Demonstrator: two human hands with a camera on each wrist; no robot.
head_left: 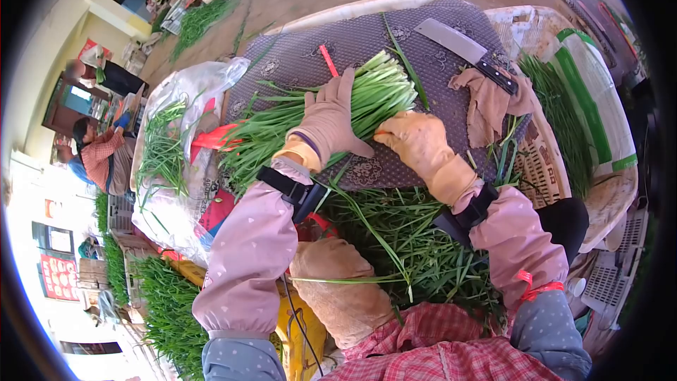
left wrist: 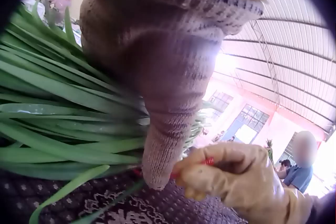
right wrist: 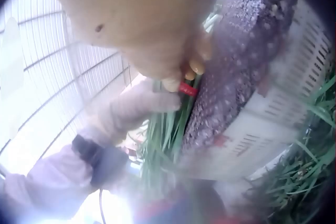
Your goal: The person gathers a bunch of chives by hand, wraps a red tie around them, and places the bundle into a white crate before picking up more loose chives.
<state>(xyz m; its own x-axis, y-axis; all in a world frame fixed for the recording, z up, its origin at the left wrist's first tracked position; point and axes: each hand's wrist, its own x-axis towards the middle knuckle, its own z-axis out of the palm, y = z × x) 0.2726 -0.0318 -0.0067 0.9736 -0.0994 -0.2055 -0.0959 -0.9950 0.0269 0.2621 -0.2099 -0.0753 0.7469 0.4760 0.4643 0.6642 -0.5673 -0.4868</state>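
A bundle of long green chives (head_left: 381,88) lies on a purple patterned cloth, its pale cut ends at the upper right. My left hand (head_left: 328,120), in a knitted glove, rests across the bundle with fingers extended and thumb apart. In a yellowish rubber glove, my right hand (head_left: 419,144) is beside the bundle's near side. The left wrist view shows that right hand pinching a red strip (left wrist: 209,161) close to the left thumb. Printed marks show on the red strip (right wrist: 188,89) in the right wrist view. Another red end (head_left: 328,61) sticks out beyond the bundle's far side.
A cleaver (head_left: 453,41) lies at the far right of the cloth (head_left: 296,49), its handle over a brown rag (head_left: 486,106). Loose chives (head_left: 416,240) fill the space by the lap. Clear plastic (head_left: 190,85) lies left; a white-green sack (head_left: 592,99) stands right. Other people are in the background.
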